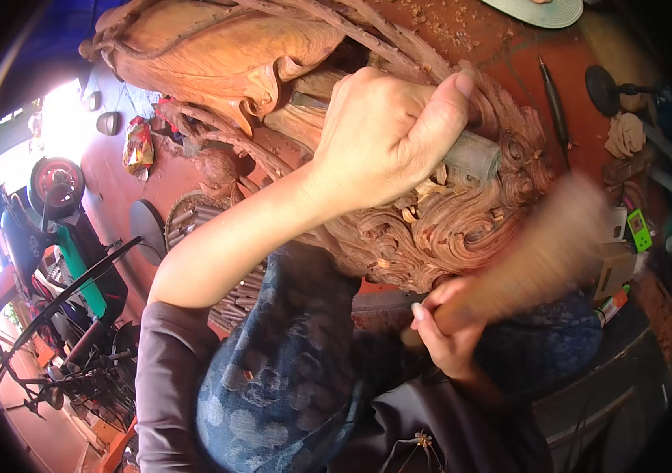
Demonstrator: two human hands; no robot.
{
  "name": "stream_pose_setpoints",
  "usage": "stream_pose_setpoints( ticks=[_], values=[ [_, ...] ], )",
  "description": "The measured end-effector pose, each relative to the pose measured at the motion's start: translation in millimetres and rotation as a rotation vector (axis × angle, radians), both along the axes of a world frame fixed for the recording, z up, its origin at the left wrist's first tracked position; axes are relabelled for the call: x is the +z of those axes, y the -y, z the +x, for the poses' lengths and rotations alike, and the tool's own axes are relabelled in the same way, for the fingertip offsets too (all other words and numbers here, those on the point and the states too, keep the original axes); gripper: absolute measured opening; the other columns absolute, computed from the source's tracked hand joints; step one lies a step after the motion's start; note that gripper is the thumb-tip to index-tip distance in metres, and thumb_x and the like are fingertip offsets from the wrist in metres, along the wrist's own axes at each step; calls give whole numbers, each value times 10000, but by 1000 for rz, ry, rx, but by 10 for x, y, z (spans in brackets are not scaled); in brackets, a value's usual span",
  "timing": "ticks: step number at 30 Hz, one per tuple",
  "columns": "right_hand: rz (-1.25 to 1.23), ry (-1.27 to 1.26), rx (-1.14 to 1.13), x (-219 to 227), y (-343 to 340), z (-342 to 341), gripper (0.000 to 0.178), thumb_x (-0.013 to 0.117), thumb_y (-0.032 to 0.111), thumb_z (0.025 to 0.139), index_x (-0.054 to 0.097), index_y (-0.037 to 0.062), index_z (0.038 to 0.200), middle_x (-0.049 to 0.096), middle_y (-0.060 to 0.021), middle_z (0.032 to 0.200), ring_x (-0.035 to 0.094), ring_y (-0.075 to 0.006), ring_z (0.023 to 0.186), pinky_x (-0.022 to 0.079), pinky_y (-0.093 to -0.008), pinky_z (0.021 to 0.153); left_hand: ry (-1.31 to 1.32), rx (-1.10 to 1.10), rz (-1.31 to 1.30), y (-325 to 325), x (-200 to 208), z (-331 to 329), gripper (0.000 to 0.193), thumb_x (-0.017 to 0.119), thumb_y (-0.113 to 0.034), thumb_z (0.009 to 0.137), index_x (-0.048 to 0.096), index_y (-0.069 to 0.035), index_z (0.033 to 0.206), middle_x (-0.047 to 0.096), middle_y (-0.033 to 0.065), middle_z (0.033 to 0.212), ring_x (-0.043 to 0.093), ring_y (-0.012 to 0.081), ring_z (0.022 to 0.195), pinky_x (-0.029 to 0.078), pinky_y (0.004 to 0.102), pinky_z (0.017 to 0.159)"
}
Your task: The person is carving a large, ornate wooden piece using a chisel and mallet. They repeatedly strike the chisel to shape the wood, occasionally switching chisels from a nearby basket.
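While the mallet blurs, open floor edges the carving.

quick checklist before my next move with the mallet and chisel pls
1. Left hand closed around the chisel: ok.
2. Right hand closed on the grip of the wooden mallet: ok.
3. Mallet clear of the left hand: ok, there is a visible gap between them, though the mallet is motion-blurred.
4. Chisel's cutting edge seated on the wood carving: cannot tell, the contact is not clear in this view.
5. Carved swirls free of debris: not ok, pale wood shavings lie in them near the chisel's handle.
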State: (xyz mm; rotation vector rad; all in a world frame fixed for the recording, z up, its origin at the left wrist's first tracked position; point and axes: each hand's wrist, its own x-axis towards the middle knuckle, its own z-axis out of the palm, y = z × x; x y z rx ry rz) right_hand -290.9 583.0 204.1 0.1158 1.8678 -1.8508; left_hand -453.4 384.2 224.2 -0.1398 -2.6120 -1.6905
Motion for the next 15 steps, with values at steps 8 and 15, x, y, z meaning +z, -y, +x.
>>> stream_pose_setpoints(
  ticks=[8,15],
  values=[
    [-108,33,-12,-5,58,-95,281,649,-58,804,420,23,946,533,-67,733,549,-114,571,474,-245,564,-115,26,-52,22,-71,-75,548,527,-286,973,498,-36,487,419,153,420,478,346,381,347,405,370],
    [-127,-36,-93,-94,128,-23,259,627,-92,793,435,9,935,527,-67,713,536,-118,544,467,-240,534,-109,29,-52,81,-84,-104,528,534,-270,962,489,-37,490,440,149,425,490,350,387,346,413,370]
  ],
)
